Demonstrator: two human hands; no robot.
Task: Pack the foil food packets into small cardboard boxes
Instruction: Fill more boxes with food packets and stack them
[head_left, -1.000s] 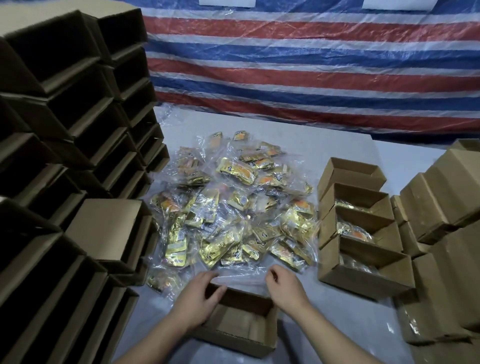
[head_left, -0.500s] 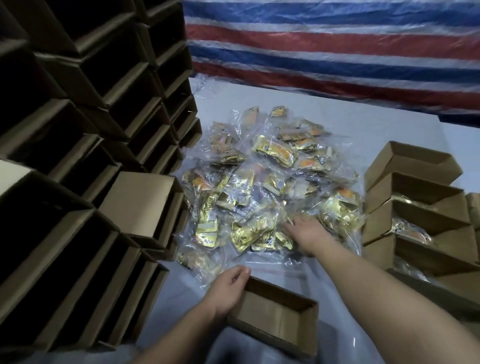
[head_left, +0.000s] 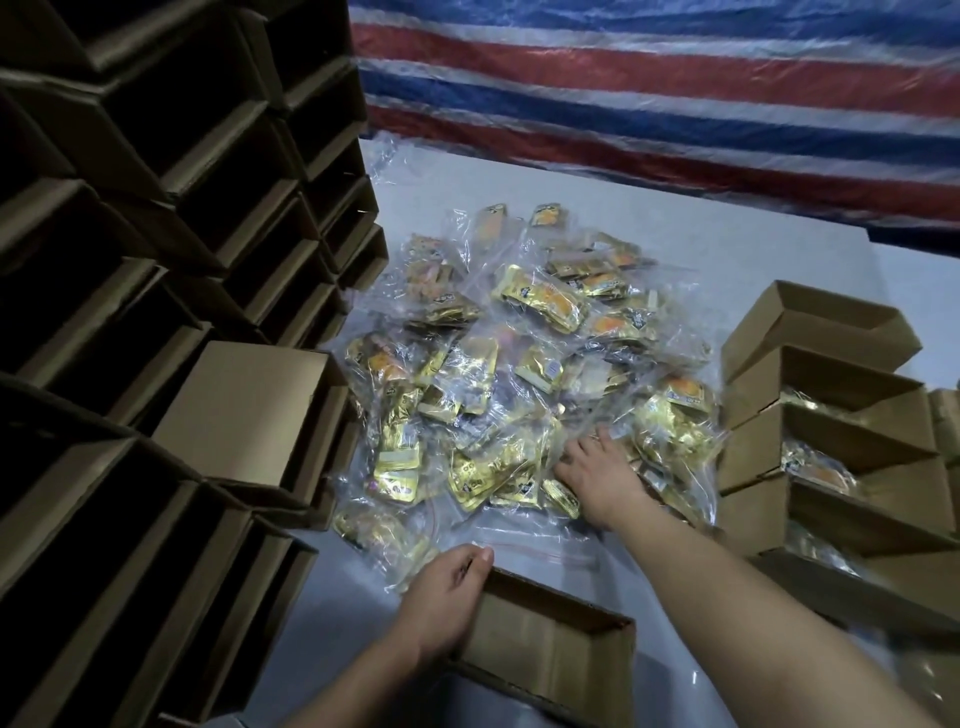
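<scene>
Left hand curled over the near left corner of the open box, thumb along the rim's far edge, fingers wrapped down the left wall: a holding grip on the cardboard. Box empty inside, brown floor showing, set on the pale table just nearer the camera than the packet pile.

Right hand stretched out flat on the near right part of that pile, palm down, fingers spread and fairly straight, tips pressing on clear plastic bags of gold foil packets. Nothing clasped or pinched as far as can be seen; underside of the fingers hidden.

Left of the pile: tall stack of empty boxes, open mouths facing the camera, dark inside, crowding right up to the pile's left edge. One lighter box jutting from the stack, nearly touching the leftmost bags.

In the pile itself: gold and orange packets in loose clear bags, heaped and overlapping. One clear zip bag lying flat between the pile and the open box.

Right of the pile: row of filled boxes, stepped one behind another, gold foil showing in several; farthest one looks empty. Forearm crossing in front of the nearest of these.

Behind the pile: striped tarp, red, blue and white, hanging at the table's far edge.
</scene>
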